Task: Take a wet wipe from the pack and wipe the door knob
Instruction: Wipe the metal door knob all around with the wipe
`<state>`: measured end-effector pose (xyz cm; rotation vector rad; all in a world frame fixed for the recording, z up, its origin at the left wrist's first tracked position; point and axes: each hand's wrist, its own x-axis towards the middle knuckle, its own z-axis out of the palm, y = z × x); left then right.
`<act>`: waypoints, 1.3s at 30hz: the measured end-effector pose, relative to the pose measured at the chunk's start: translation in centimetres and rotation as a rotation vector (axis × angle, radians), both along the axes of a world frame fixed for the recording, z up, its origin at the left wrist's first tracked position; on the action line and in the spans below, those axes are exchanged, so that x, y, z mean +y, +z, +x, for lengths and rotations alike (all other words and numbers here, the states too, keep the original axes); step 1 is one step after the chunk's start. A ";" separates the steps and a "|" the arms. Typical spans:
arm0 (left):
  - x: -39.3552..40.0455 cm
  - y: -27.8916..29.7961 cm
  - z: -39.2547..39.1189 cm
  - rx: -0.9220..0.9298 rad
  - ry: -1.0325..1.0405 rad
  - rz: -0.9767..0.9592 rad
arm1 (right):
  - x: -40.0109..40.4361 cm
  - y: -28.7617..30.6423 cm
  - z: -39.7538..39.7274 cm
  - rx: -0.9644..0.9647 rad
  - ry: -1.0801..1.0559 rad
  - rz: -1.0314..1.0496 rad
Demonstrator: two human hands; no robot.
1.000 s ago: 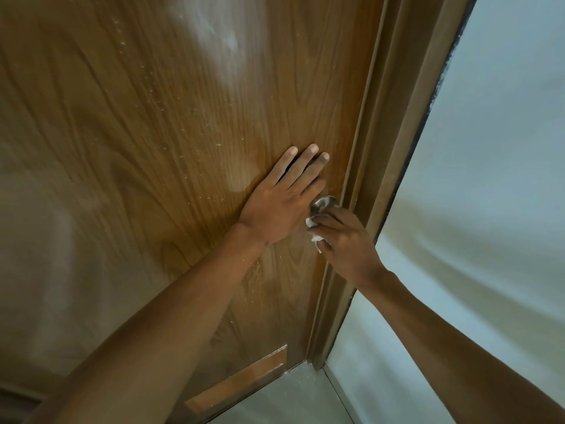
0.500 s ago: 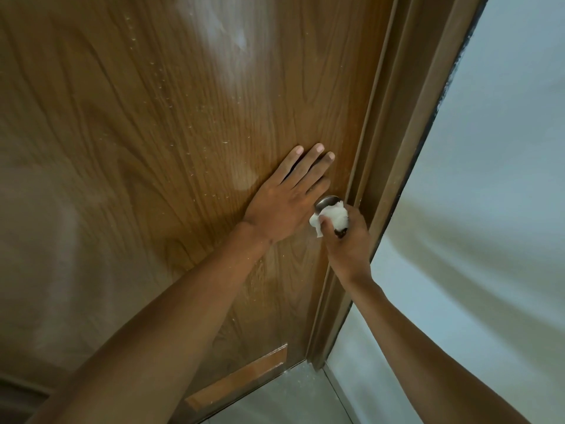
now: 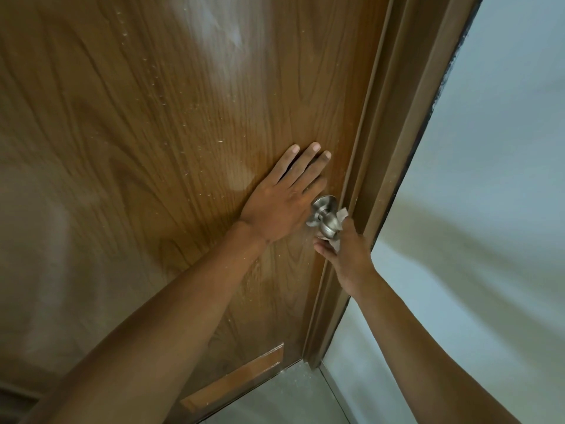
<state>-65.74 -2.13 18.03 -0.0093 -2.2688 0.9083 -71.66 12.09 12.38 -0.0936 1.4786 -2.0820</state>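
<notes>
Wood-grain door (image 3: pixel 153 148) filled most of our view, brown and speckled with pale flecks. Its frame (image 3: pixel 394 148) ran along the right edge of the door, with a pale wall (image 3: pixel 489 209) beyond that. Our left hand (image 3: pixel 282 206) lay flat on the door, fingers stretched out and close together, holding nothing, just left of the door knob (image 3: pixel 325 217). The knob, brushed silver metal, stood out from the door near the frame. Our right hand (image 3: pixel 348 255) reached up from below the knob, fingers curled around a crumpled white wet wipe (image 3: pixel 341 214), pressing it against the knob's right and under sides.
</notes>
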 end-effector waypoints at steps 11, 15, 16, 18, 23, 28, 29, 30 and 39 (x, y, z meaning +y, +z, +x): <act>0.1 0.1 0.0 0.022 -0.021 -0.015 | 0.5 0.3 -1.0 -0.624 0.110 -0.554; 0.0 0.0 0.0 0.028 -0.022 -0.025 | 0.2 0.7 -1.3 -0.609 0.086 -0.545; 0.0 0.0 0.0 0.024 -0.021 -0.026 | 0.0 1.0 -1.4 -0.592 0.072 -0.530; 0.0 0.0 0.0 0.032 -0.021 -0.029 | -0.6 1.5 -1.5 -0.512 0.019 -0.416; -0.2 -0.3 -0.2 0.029 -0.021 -0.025 | -1.7 1.0 -1.9 -0.077 -0.078 0.146; -0.2 -0.3 -0.1 0.015 -0.002 -0.026 | -1.0 -0.6 -0.2 0.853 -0.272 0.431; -0.2 -0.2 -0.1 0.012 -0.006 -0.024 | -0.7 -1.3 -0.3 0.959 -0.248 0.408; -0.2 -0.2 0.0 0.009 -0.011 -0.022 | -0.4 -2.1 -0.5 1.052 -0.218 0.417; 0.1 0.1 0.2 -0.007 -0.016 -0.005 | 0.9 -2.0 0.3 0.882 -0.218 0.380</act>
